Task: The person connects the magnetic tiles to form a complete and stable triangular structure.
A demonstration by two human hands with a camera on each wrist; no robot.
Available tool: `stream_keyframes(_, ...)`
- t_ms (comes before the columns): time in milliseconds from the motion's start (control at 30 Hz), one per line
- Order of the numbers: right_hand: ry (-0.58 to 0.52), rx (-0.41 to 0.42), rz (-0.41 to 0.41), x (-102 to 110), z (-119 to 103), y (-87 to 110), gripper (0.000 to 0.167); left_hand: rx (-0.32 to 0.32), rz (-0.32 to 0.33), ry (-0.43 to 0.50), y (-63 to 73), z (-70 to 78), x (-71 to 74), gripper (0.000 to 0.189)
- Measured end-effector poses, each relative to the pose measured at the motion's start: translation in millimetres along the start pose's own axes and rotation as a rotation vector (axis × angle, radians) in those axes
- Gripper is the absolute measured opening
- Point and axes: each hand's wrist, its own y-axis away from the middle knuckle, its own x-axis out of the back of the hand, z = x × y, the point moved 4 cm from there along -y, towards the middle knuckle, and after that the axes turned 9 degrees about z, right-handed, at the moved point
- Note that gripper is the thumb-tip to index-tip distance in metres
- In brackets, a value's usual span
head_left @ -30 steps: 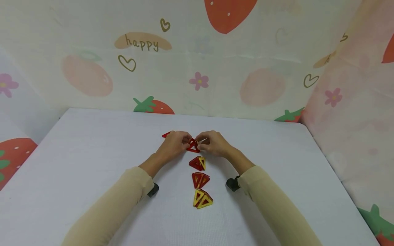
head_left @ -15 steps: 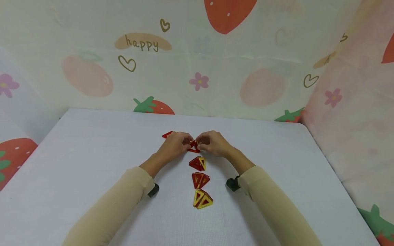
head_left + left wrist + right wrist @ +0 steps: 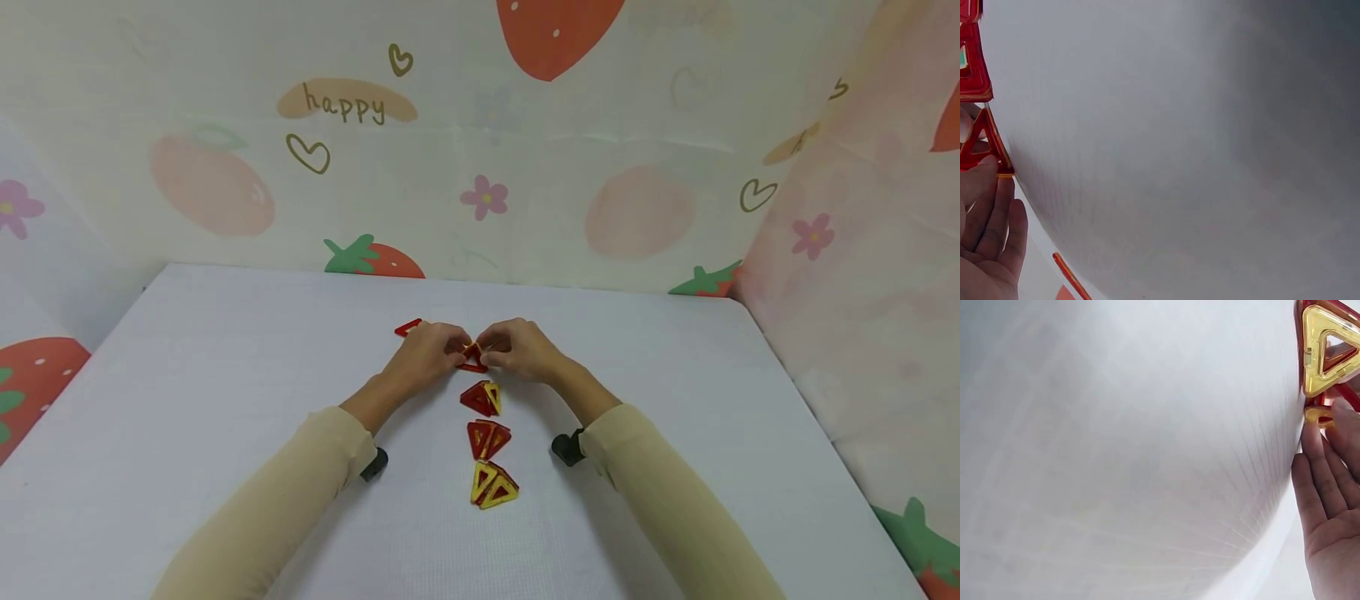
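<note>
Between the fingertips, toward the back of the table, stands a small group of red and yellow magnetic triangle tiles. My left hand pinches a red triangle tile between thumb and fingers, seen at the left edge of the left wrist view. From the other side, my right hand pinches a yellow tile by its edge. The tiles lean toward each other, though fingers hide much of where they meet. Just nearer, a pyramid of red and yellow tiles sits on the table.
Two more tile pyramids follow toward the front, a mostly red one and one with yellow faces. A loose red triangle tile lies behind my left hand. The white table meets a printed cloth backdrop.
My left fingertips have shifted slightly right, and the tile they pinch has tilted inward toward the one at my right hand. The right hand and the nearer pyramids have stayed put.
</note>
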Motion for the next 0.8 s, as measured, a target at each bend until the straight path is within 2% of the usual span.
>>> stream_keyframes(300, 0.001, 0.012, -0.012, -0.5, -1.1, 1.0, 0.026, 0.013, -0.029, 0.010, -1.1, -0.3, 1.1, 0.019)
stream_keyframes(500, 0.015, 0.016, -0.026, 0.6, -0.4, -0.7, 0.031, 0.047, -0.065, -0.015, -0.5, 0.3, 2.8, 0.020)
stream_keyframes(800, 0.054, 0.049, -0.026, 0.7, -4.1, -2.4, 0.033, 0.108, -0.045, -0.037, -0.4, -2.5, 6.3, 0.015)
